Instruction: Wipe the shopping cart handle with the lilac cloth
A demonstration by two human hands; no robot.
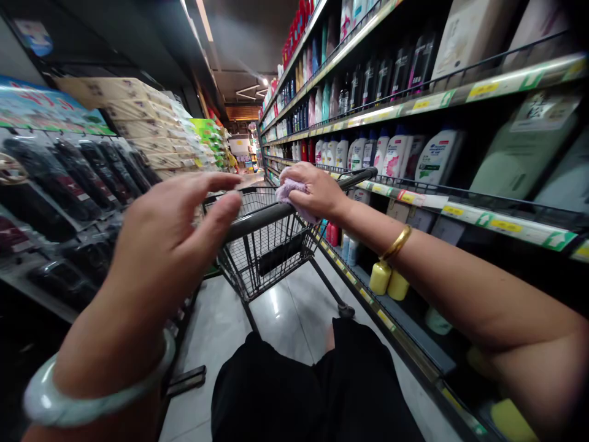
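A shopping cart point(262, 258) with a wire basket stands right in front of me in a store aisle. Its dark push handle point(257, 221) runs slantwise across the middle of the view. My right hand point(313, 187) is closed around a crumpled light purple cloth point(291, 189), which rests against the handle. Near the handle's left end is my left hand point(179, 221), raised, with thumb and fingers apart and nothing between them. Whether its fingertips touch the handle I cannot tell.
Shelves of shampoo bottles point(396, 153) line the right side, with yellow bottles point(380, 277) low down. On the left hang packaged dark goods point(78, 172), beside stacked beige packs point(147, 123). The grey tiled floor point(280, 313) runs between. A cart wheel point(346, 310) sits close to the right shelf.
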